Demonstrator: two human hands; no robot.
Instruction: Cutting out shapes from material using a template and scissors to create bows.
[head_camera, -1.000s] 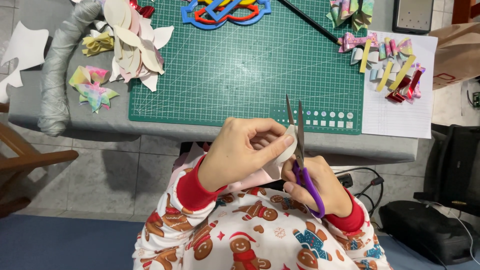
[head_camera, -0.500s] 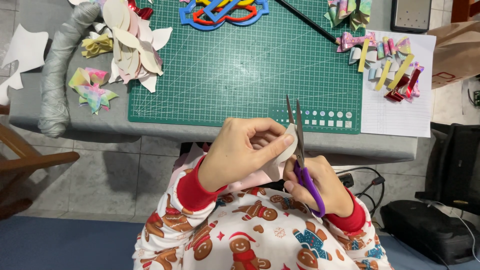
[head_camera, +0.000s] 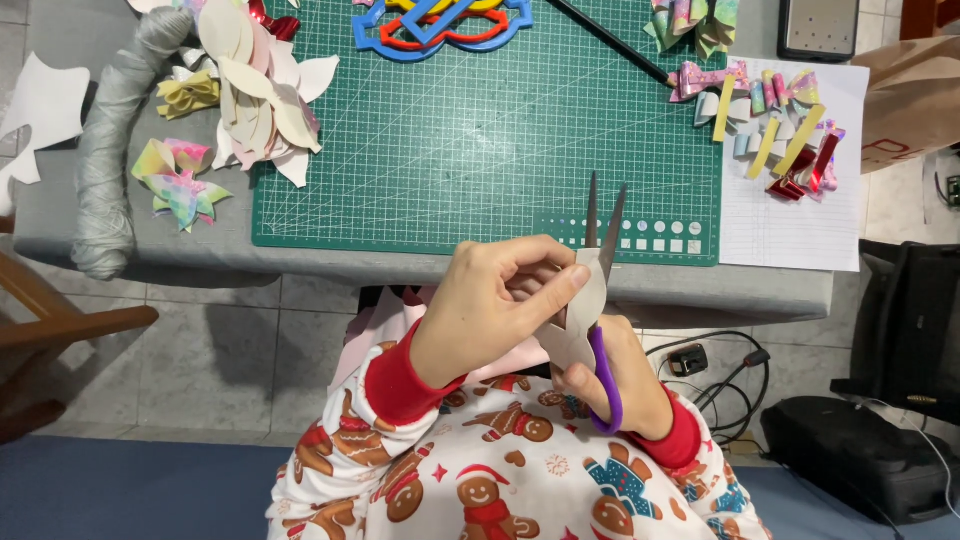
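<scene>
My left hand (head_camera: 500, 300) pinches a pale, curved paper cutout (head_camera: 580, 310) in front of my lap. Purple-handled scissors (head_camera: 600, 260) are in my right hand (head_camera: 620, 375), blades slightly apart and pointing away from me, meeting the cutout's edge. Both hands hover just below the table's near edge, over my patterned sleeves. My left fingers hide part of the cutout.
A green cutting mat (head_camera: 480, 130) covers the grey table. A pile of pale cutouts (head_camera: 260, 100) and folded paper bows (head_camera: 180, 185) lie left. Coloured paper strips (head_camera: 770, 125) rest on a white sheet right. Blue and red templates (head_camera: 440, 25) sit at the top. A black bag (head_camera: 860, 450) and cables lie on the floor.
The hands have barely moved; the scissors' blades stay slightly apart at the cutout's edge.
</scene>
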